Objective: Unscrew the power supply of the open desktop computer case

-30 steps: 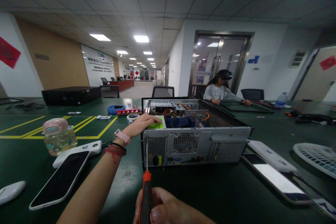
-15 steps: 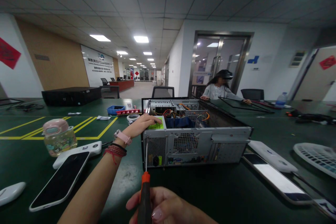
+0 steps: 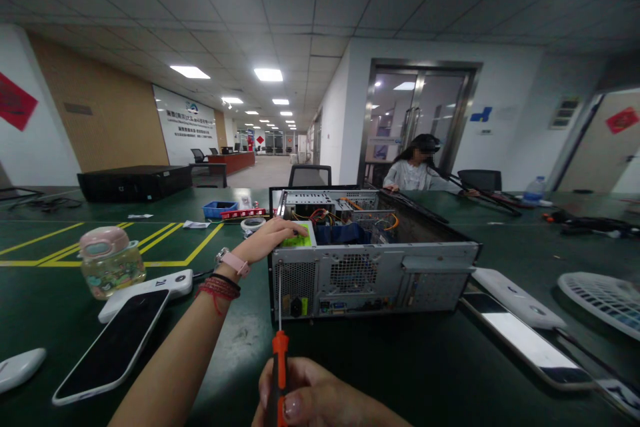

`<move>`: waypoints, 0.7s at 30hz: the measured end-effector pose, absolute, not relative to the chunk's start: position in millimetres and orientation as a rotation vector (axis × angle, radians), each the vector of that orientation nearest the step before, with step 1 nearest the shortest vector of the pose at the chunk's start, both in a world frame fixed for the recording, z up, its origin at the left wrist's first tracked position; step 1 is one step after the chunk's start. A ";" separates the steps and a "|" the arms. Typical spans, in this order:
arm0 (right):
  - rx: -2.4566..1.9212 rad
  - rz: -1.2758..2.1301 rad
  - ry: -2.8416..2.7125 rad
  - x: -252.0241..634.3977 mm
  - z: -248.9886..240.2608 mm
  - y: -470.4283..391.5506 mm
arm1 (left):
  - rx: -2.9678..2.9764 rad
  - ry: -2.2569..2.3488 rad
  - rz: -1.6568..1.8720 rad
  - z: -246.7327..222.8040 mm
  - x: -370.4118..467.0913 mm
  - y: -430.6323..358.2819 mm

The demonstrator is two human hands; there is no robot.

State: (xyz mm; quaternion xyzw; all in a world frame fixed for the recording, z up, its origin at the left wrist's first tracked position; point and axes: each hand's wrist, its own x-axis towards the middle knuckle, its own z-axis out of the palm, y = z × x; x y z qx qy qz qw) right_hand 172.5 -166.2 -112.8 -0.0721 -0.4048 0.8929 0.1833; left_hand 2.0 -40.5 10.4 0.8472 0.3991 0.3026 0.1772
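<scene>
Green surface (image 3: 385, 367) spreads beneath both hands in an office, where a co-worker (image 3: 413, 175) sits well beyond them, ahead and to the right. Palm down with its fingers laid out flat, the left hand (image 3: 273, 237) rests on a green label (image 3: 301, 241) at the near corner of an open computer case (image 3: 367, 250), ahead of the right hand (image 3: 307, 390), which is clamped around a screwdriver (image 3: 281, 350), the tip at the back panel (image 3: 367, 287) just below the left hand. Left of that hand are a phone (image 3: 117, 340) and a drinking bottle (image 3: 113, 267).
</scene>
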 end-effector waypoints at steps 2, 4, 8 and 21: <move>-0.131 2.536 -1.183 174.3 -112.2 -165.5 | 2.398 1.120 0.862 9.6 1.6 -39.5; -0.074 2.564 -1.221 174.8 -112.8 -164.0 | 2.401 1.124 0.859 9.6 1.8 -39.3; -0.036 2.590 -1.199 173.1 -115.1 -161.5 | 2.412 1.140 0.847 11.5 3.4 -41.0; -0.129 2.446 -1.261 171.1 -106.0 -167.7 | 2.392 1.148 0.845 11.8 3.2 -41.4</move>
